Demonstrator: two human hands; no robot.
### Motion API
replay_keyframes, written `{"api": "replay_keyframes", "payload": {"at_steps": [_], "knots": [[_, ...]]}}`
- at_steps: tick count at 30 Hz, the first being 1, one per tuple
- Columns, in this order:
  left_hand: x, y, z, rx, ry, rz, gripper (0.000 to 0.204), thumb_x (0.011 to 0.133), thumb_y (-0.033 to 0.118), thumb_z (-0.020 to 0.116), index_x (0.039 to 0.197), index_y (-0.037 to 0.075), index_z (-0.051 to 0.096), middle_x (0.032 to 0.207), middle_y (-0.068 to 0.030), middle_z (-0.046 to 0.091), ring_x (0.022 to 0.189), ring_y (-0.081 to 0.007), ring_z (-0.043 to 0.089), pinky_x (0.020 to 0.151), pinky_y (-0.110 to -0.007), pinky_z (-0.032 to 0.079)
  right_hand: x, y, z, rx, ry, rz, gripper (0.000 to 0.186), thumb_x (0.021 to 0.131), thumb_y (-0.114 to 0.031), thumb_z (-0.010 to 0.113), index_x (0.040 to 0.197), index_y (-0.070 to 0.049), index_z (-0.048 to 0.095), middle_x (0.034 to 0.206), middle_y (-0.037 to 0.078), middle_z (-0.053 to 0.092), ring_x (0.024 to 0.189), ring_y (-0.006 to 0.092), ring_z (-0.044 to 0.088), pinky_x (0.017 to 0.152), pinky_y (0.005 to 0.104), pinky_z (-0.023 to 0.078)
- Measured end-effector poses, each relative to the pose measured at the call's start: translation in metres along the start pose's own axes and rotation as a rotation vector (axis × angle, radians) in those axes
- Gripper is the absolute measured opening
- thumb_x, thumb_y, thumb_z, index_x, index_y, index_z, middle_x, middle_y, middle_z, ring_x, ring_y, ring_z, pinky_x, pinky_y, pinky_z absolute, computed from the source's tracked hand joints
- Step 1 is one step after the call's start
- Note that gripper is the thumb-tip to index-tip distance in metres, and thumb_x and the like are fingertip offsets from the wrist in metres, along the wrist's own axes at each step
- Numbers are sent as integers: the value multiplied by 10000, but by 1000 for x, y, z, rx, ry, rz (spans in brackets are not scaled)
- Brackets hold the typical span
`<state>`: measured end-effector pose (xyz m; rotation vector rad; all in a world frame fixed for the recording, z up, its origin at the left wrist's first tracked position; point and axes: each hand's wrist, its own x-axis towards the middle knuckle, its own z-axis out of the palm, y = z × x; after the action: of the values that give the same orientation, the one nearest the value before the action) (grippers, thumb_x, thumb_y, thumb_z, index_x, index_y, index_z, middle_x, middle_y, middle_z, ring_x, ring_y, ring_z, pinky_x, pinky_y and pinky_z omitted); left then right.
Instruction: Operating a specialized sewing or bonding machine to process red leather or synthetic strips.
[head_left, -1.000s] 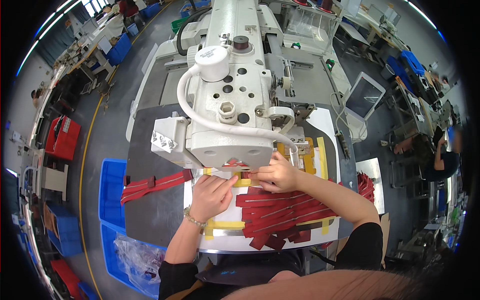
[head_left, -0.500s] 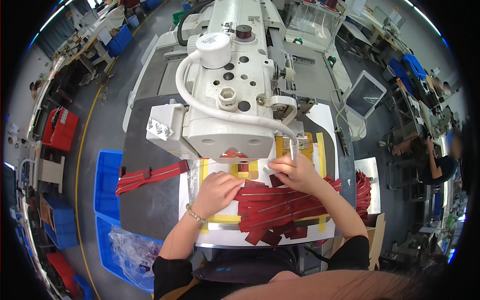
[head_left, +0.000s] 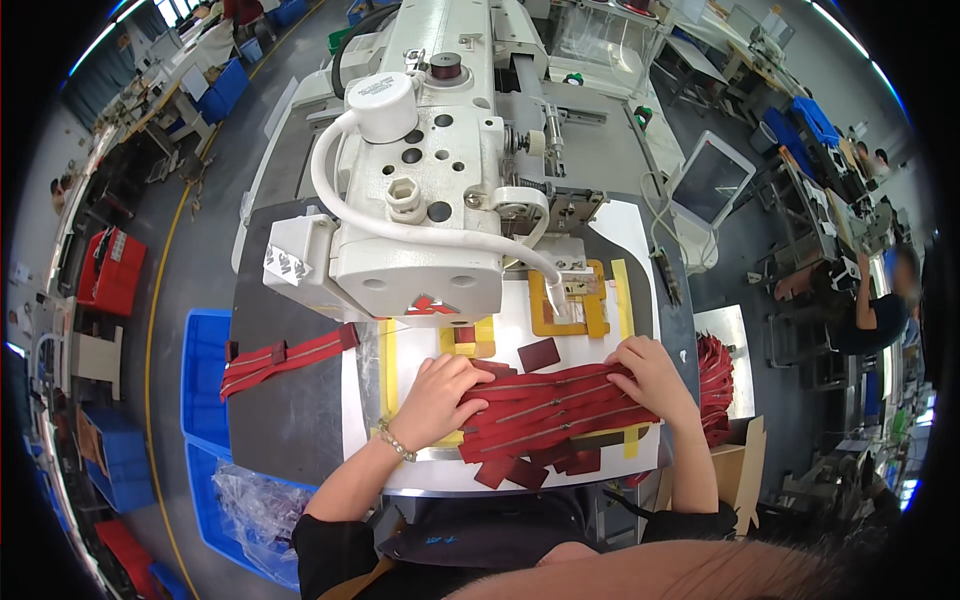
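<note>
Red zippers with metal teeth [head_left: 555, 405] lie side by side in a bundle on the white, yellow-taped board [head_left: 507, 300]. My left hand [head_left: 438, 398], with a beaded bracelet at the wrist, pinches the topmost zipper near the bundle's left end. At the right, my right hand [head_left: 652, 378] has its fingers and thumb closed on the same far-edge zipper. Just beyond the bundle lies a dark red rectangular patch [head_left: 539, 354]. Several similar patches [head_left: 527, 473] are scattered along the near side. A yellow frame [head_left: 596, 312] sits under the sewing head.
The white sewing machine [head_left: 420, 200] rises beyond my hands. More red zippers [head_left: 290, 362] lie at the left, and another pile [head_left: 714, 385] is at the right. Blue bins [head_left: 208, 380] stand left of the table; a cardboard box [head_left: 738, 470] is at the lower right. A screen [head_left: 713, 178] stands far right.
My right hand has moved right and nearer, from beside the yellow frame to the zipper bundle. My left hand has shifted slightly onto the bundle's left end. The dark red patch now shows fully.
</note>
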<state>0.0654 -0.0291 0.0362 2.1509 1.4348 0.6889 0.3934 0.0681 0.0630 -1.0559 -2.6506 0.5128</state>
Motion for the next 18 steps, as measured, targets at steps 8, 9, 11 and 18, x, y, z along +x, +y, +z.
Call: {"api": "replay_keyframes", "payload": {"at_steps": [8, 9, 11, 18], "knots": [[3, 3, 4, 78, 67, 63, 127, 779, 167, 682, 880, 98, 649, 824, -26, 548, 848, -206, 542, 764, -336, 400, 3, 3, -7, 94, -63, 105, 182, 740, -103, 708, 879, -98, 592, 837, 33, 571, 855, 226, 552, 817, 345, 375], [4, 3, 3, 105, 86, 79, 97, 776, 153, 679, 846, 93, 649, 793, -25, 548, 814, -202, 558, 740, -338, 418, 5, 3, -9, 70, -64, 83, 154, 738, -87, 706, 846, -87, 596, 810, 38, 560, 841, 230, 542, 805, 341, 376], [4, 7, 4, 136, 119, 88, 85, 770, 140, 678, 831, 91, 644, 770, -28, 545, 758, -206, 571, 686, -337, 437, 6, 2, -13, 47, -63, 57, 129, 735, -71, 703, 813, -76, 600, 784, 42, 548, 826, 234, 531, 794, 337, 376], [1, 13, 7, 219, 299, 107, 61, 772, 93, 663, 819, 65, 637, 790, -37, 602, 591, -219, 598, 496, -300, 461, 1, -7, -15, 103, 41, 233, 118, 748, -46, 681, 796, 5, 585, 802, 95, 628, 760, 322, 613, 675, 394, 491]]}}
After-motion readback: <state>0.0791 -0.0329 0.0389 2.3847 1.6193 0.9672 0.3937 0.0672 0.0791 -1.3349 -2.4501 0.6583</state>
